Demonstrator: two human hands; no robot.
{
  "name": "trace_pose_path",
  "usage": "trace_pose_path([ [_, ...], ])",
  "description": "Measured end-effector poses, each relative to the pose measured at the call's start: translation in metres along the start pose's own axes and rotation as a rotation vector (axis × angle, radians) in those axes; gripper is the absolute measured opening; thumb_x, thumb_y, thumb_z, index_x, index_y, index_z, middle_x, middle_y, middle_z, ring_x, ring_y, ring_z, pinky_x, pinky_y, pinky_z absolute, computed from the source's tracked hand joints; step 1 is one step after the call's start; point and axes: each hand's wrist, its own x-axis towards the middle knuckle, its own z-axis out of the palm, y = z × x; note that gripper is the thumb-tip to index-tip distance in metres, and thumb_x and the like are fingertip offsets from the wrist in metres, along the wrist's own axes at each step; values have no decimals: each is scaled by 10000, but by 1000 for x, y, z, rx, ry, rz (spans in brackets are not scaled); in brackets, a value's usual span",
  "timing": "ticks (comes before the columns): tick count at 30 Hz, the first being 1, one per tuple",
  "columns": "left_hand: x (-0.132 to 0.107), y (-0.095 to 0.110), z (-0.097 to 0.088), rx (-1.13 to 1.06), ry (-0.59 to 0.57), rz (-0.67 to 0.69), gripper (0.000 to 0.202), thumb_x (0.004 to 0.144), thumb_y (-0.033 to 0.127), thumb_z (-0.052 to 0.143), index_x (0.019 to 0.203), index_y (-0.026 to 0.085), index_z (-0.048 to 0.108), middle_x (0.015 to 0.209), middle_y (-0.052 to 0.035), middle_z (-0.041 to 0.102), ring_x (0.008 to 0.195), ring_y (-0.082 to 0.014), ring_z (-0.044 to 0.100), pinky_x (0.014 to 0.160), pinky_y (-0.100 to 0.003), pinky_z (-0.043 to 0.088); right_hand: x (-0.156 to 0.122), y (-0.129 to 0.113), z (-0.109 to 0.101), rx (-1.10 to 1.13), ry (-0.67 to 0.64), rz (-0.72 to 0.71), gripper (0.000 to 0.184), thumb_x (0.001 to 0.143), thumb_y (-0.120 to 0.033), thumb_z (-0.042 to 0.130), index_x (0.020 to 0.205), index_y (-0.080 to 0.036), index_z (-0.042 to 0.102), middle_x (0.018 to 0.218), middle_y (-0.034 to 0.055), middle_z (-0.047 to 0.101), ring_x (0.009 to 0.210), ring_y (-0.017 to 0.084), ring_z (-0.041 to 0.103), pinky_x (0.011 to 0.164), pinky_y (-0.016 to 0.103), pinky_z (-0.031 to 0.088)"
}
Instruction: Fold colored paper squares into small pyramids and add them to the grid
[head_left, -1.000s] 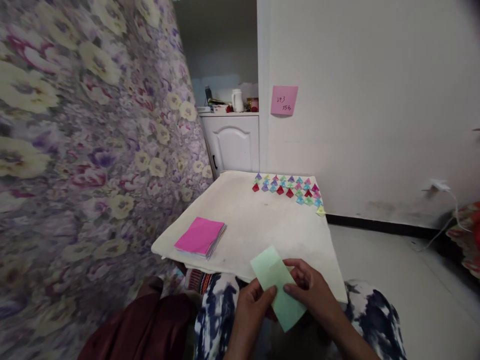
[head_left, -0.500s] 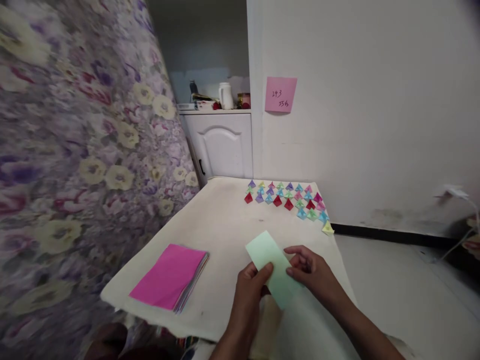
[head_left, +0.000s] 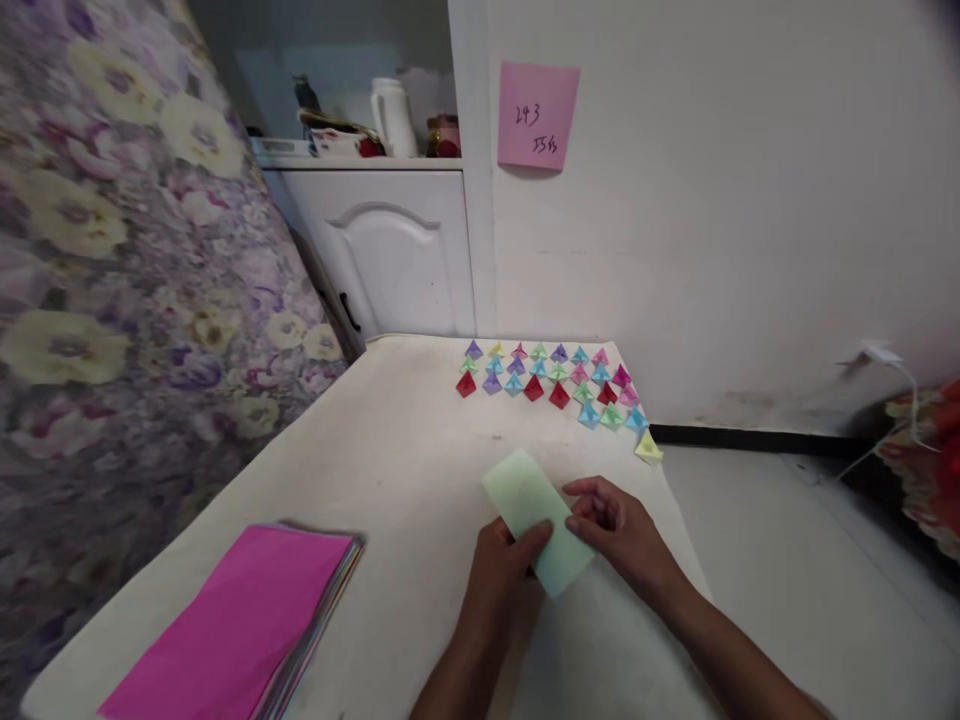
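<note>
A pale green sheet of folding paper [head_left: 536, 510], a narrow rectangle, is tilted above the table. My left hand [head_left: 506, 570] grips its lower left side, thumb on top and the other fingers hidden beneath. At the right edge is my right hand [head_left: 619, 530], its thumb on the paper and its fingers curled, the index fingertip just off the edge. Several small folded paper pieces [head_left: 559, 395] in red, blue, green, purple, pink and yellow stand in rows at the table's far right.
A stack of coloured paper with a magenta sheet [head_left: 240, 620] on top lies at the left of the cream-covered table [head_left: 390, 450]. A pink note [head_left: 538, 115] is stuck to the wall. Behind are a white cabinet [head_left: 397, 250] and a floral curtain [head_left: 150, 300] on the left.
The camera view has shifted closer and lower, so the paper stack appears larger and farther left. Both hands stay on the green paper, whose lower part now shows sharply.
</note>
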Motion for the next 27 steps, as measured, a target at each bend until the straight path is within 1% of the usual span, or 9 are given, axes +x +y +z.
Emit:
trace_pose_path([
  [3,0,-3,1,-19,-32,-29,270,598,294,765,755,85,695,654,-74,681,600,-187,599,569,-273,436,-4,1,2,-1,20,8,312,718,-330,669,967,-175,564,670,-24,549,609,119,521,548,230,398],
  [7,7,-8,-4,-70,-53,-39,243,600,277,765,738,90,693,643,-59,680,552,-156,575,551,-255,426,-11,-6,1,28,13,0,304,750,-346,645,984,-175,555,663,-27,542,592,112,514,541,225,401],
  [9,10,-9,-8,-78,-82,-52,242,619,275,755,755,85,690,657,-66,683,571,-164,587,568,-264,438,-14,-10,-3,45,-29,-27,293,811,-371,574,1031,-180,542,679,-15,561,596,118,526,561,241,424],
  [12,8,-6,-10,-108,-160,-78,279,658,262,728,856,68,692,746,-105,704,652,-201,624,632,-294,462,-18,-12,-10,49,-97,-82,321,866,-387,489,1122,-196,523,826,30,609,626,125,548,601,269,454],
  [15,3,-1,-8,-158,-258,-107,363,680,243,706,992,62,672,836,-136,712,713,-229,645,690,-323,473,-19,-14,-15,-6,-168,-115,327,855,-376,506,1136,-213,550,947,48,596,661,124,549,625,272,464],
  [17,1,1,-7,-179,-302,-125,376,690,242,696,1021,67,666,840,-139,711,720,-232,648,701,-329,473,-19,-14,-16,-50,-217,-129,295,847,-358,517,1099,-218,581,940,42,591,667,122,540,623,263,457],
  [19,0,1,-7,-180,-304,-138,342,693,240,696,989,72,675,804,-130,707,697,-218,642,688,-316,467,-19,-13,-16,-89,-235,-136,248,841,-321,525,1056,-223,600,870,25,588,652,117,524,602,246,435],
  [22,0,0,-10,-176,-263,-138,263,674,233,717,881,74,690,747,-109,693,649,-184,618,640,-277,447,-19,-11,-15,-125,-222,-132,194,824,-263,538,1000,-227,610,786,6,571,656,121,514,587,237,407],
  [27,-1,2,-9,-228,-210,-151,245,619,259,759,780,91,682,697,-68,665,614,-149,571,589,-242,403,-20,-9,-12,-131,-202,-111,156,810,-255,535,933,-225,626,848,22,584,693,136,531,596,245,415],
])
